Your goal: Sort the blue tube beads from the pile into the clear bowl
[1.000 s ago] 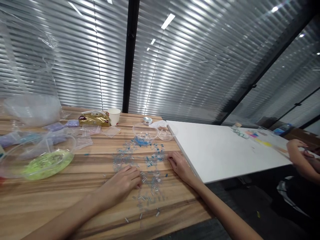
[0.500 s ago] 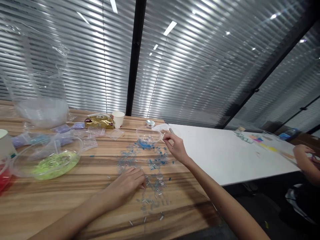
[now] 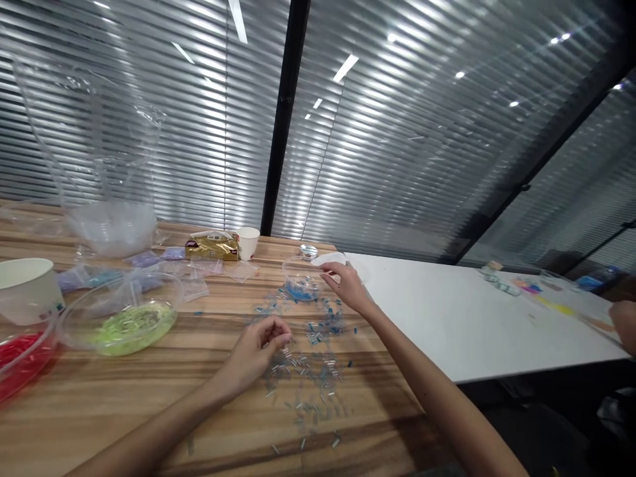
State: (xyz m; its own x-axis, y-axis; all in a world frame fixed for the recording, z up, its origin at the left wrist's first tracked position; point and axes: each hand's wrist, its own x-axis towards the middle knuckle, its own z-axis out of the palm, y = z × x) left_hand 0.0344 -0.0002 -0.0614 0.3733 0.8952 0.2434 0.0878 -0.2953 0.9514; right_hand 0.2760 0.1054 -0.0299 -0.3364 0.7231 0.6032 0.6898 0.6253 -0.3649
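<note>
Many small blue and clear tube-like pieces (image 3: 325, 322) lie scattered on the wooden table (image 3: 209, 424). Behind them is a clear round bowl (image 3: 302, 289) with blue pieces in its bottom. My right hand (image 3: 345, 286) is at the bowl's right rim, thumb and fingers pinched; what they hold, if anything, is too small to name. Over the left edge of the scattered pieces, my left hand (image 3: 263, 341) is raised with curled fingers, thumb near the fingertips; anything between them is too small to make out.
Left stand a clear bowl of green pieces (image 3: 134, 324), a bowl of red pieces (image 3: 27, 354) and a paper tub (image 3: 27, 285). Behind are a gold packet (image 3: 211, 246), a paper cup (image 3: 247, 243) and small plastic bags. Another person's arm (image 3: 625, 324) shows far right.
My left hand has lifted off the scattered pieces and turned, so its thumb and curled fingers show. My right hand stays by the blue bowl. The view has shifted slightly left.
</note>
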